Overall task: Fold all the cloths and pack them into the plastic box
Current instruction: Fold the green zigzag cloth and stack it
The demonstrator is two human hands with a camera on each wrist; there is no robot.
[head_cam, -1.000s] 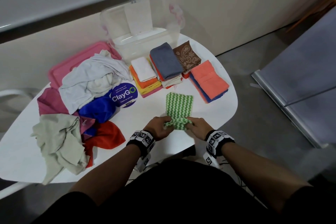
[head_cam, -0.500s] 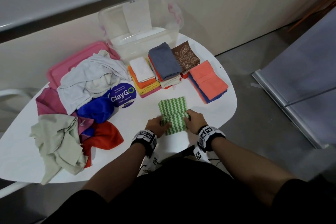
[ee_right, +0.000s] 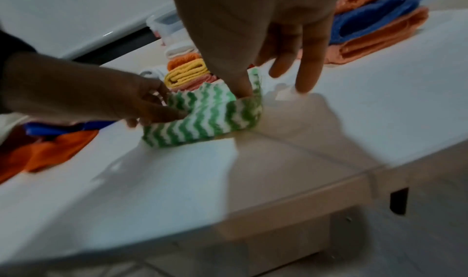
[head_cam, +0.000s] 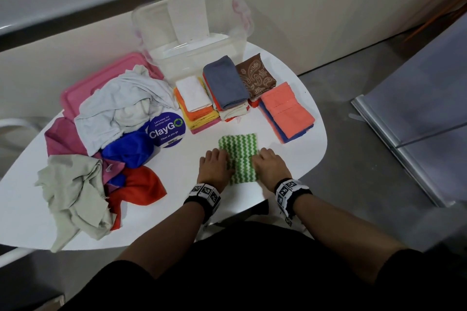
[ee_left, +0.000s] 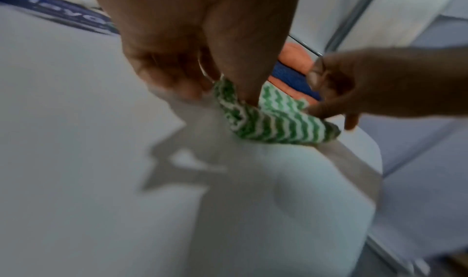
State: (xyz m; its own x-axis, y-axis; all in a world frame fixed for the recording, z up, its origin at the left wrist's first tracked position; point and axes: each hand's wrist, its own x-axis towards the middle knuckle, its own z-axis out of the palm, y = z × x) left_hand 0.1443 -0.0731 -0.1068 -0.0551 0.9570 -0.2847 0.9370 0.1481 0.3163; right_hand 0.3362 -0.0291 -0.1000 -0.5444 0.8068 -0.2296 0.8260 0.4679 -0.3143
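A green-and-white zigzag cloth (head_cam: 238, 145) lies on the white table (head_cam: 177, 209) near its front edge, with its near part folded forward over itself. My left hand (head_cam: 225, 160) pinches the left end of the folded flap (ee_left: 266, 125). My right hand (head_cam: 257, 159) pinches the right end (ee_right: 202, 119), its outer fingers (ee_right: 306, 77) held straight over the table. The clear plastic box (head_cam: 151, 33) stands open at the back of the table. Nothing shows inside it.
Folded stacks sit before the box: white on orange and yellow (head_cam: 194, 93), grey (head_cam: 225, 83), brown paisley (head_cam: 255, 76), coral on blue (head_cam: 285, 111). Unfolded cloths are heaped at left: pale grey (head_cam: 118, 106), blue (head_cam: 129, 149), red (head_cam: 139, 184), beige (head_cam: 73, 192). Pink lid (head_cam: 83, 88) behind them.
Both hands carried the bunched near edge of the green cloth forward and laid it over the middle. The cloth now lies shorter and doubled.
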